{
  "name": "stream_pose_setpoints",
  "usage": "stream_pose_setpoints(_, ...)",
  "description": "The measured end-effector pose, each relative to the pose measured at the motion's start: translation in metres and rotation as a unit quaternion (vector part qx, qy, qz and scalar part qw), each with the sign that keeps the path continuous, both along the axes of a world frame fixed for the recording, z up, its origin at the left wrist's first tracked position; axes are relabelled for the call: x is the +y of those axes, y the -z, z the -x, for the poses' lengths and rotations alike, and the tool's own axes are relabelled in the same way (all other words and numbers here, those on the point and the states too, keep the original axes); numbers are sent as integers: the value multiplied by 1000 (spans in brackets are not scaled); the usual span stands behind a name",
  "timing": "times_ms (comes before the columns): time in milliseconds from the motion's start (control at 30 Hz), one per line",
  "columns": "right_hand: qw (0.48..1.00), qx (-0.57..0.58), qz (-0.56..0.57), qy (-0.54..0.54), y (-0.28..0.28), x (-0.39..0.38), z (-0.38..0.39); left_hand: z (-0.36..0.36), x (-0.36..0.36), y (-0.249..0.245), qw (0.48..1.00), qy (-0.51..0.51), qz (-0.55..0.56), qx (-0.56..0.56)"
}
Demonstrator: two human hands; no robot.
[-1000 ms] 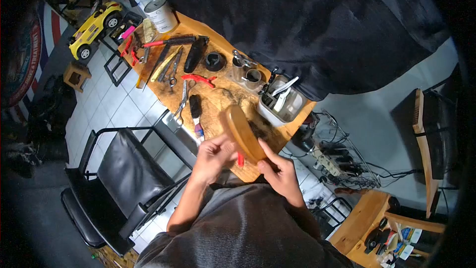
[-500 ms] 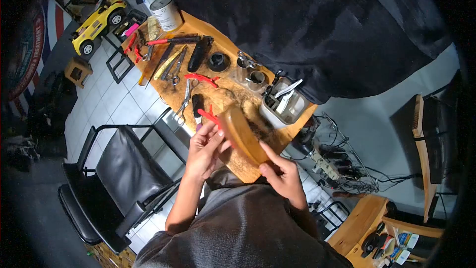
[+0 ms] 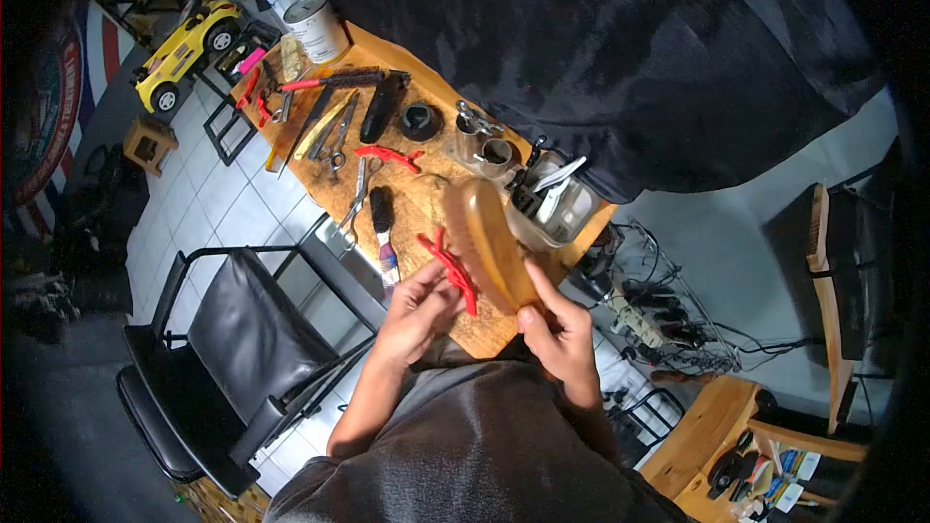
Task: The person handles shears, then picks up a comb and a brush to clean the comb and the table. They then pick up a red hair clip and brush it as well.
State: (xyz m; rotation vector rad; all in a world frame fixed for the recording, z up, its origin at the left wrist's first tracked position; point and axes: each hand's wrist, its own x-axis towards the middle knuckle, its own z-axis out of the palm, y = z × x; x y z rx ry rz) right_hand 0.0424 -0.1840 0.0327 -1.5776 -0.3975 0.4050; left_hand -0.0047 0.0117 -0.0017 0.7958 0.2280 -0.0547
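Between the fingers of my left hand [image 3: 414, 318] is a red hair clip [image 3: 449, 271], tilted over the front of the wooden table. My right hand [image 3: 560, 334] grips the lower end of a wooden-backed brush [image 3: 492, 247], whose bristles face left toward the clip. Clip and bristles lie close together in this view. Just beyond my left hand, a dark-bristled brush with a striped handle [image 3: 386, 250] rests on the table. Scissors [image 3: 358, 199] lie to its left, and another red hair clip [image 3: 389, 156] is farther back.
The wooden table [image 3: 334, 196] carries combs, scissors, a black hair clipper [image 3: 385, 108], a round brush and metal cups. A plastic container [image 3: 565, 211] of tools stands at its right end, a can [image 3: 317, 29] at the far left. A black chair [image 3: 260, 329] stands left; cables [image 3: 668, 300] hang right.
The wooden-backed brush has shifted up and right and turned, showing its bristles. The red clip has come lower and swung round in my left hand, uncovering the striped-handled brush.
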Motion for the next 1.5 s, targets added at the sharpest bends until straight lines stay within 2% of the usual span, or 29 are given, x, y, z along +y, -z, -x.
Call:
stream_pose_setpoints(100, 996, -40, 46, -62, 9, -6, 2, -2, 3, -4, 984, -53, -157, 57)
stream_pose_setpoints(133, 993, -72, 54, -77, 14, -4, 2, -1, 6, 6, 983, -68, -164, 43)
stream_pose_setpoints(167, 988, -104, 63, -91, 16, -3, 3, 1, 6, 6, 974, -51, -219, 19)
stream_pose_setpoints(233, 991, -51, 89, -88, 12, -2, 4, 3, 5, 3, 945, -15, -324, -30)
stream_pose_setpoints(300, 993, -3, 97, -74, 8, 3, 6, 7, 2, -4, 926, 69, -369, -44)
stream_pose_setpoints(333, 994, -89, 54, -42, 10, 9, 5, 8, -3, -8, 907, 98, -405, -64)
stream_pose_setpoints(367, 993, -104, 46, -18, 12, 13, 4, 9, -8, -13, 885, 126, -440, -83)
stream_pose_setpoints(400, 992, -118, 40, 6, 12, 15, 3, 8, -12, -18, 894, 134, -424, -48)
stream_pose_setpoints(500, 987, -136, 5, 80, 11, 23, 3, 6, -15, -5, 910, 85, -397, -83)
stream_pose_setpoints(567, 989, -112, 4, 93, 19, 17, 4, 6, -15, -8, 960, 49, -275, 4)
stream_pose_setpoints(600, 994, -66, -3, 85, 17, 15, 6, 5, -14, -10, 976, 30, -211, 48)
stream_pose_setpoints(733, 999, -35, 9, -6, 15, 4, 9, 4, 6, -6, 968, -46, -245, 30)
stream_pose_setpoints(833, 991, -45, 83, -93, 15, -4, 10, 2, 8, -10, 939, -72, -333, -42)
stream_pose_setpoints(867, 994, -57, 68, -66, 15, 0, 12, 3, 9, -17, 869, -51, -487, -66)
stream_pose_setpoints(967, 998, -16, 61, 18, 10, 7, 10, 10, -3, -24, 829, 49, -540, -134)
stream_pose_setpoints(1000, 991, -98, 56, 68, 13, 12, 6, 12, -7, -28, 822, 74, -550, -129)
stream_pose_setpoints(1033, 991, -84, 54, 85, 13, 13, 2, 13, -10, -19, 803, 54, -562, -194)
stream_pose_setpoints(1100, 993, -59, 31, 93, 11, 13, -3, 14, -18, -21, 851, 92, -506, -109)
stream_pose_setpoints(1167, 997, -32, -8, 76, 8, 11, -5, 15, -13, -8, 905, 64, -421, -23)
stream_pose_setpoints(1200, 999, -12, -12, 50, 7, 7, -3, 13, -9, -16, 938, 56, -340, 29)
stream_pose_setpoints(1267, 1000, 8, -13, 7, 9, 4, 1, 8, 2, -3, 968, -39, -246, 11)
stream_pose_setpoints(1367, 997, 0, 11, -71, 14, 1, 6, 2, 13, -4, 979, -154, -125, 47)
stream_pose_setpoints(1433, 995, 8, 39, -92, 16, 2, 8, 2, 12, -14, 976, -153, -149, 36)
stream_pose_setpoints(1500, 992, 42, 76, -87, 19, 1, 10, 10, 12, -13, 962, -51, -269, 17)
